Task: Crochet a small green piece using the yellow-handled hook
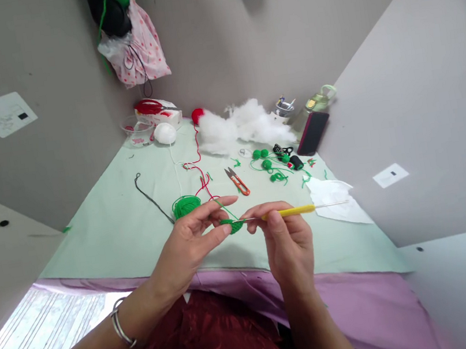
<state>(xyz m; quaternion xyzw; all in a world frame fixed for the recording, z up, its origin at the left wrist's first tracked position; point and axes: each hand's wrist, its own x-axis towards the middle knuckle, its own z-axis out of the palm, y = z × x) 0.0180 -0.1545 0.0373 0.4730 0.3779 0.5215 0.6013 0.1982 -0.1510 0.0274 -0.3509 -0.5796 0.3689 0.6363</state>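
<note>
My left hand (196, 235) pinches a small green crochet piece (235, 226) between thumb and fingers, its index finger stretched out with green yarn running over it. In my right hand (286, 236) is a crochet hook (293, 211) with a yellow handle, held like a pencil. The hook's metal tip reaches the edge of the green piece; whether it is inside a stitch I cannot tell. Just behind my left hand lies a ball of green yarn (186, 206). Orange thread snips (237, 181) rest on the table beyond both hands.
White stuffing (245, 126) is heaped at the back, beside red yarn (197, 115) and a white yarn ball (164, 133). Small green balls (266, 164) with loose tails lie right of the snips. A phone (313, 133) leans at the right, near white paper (335, 200).
</note>
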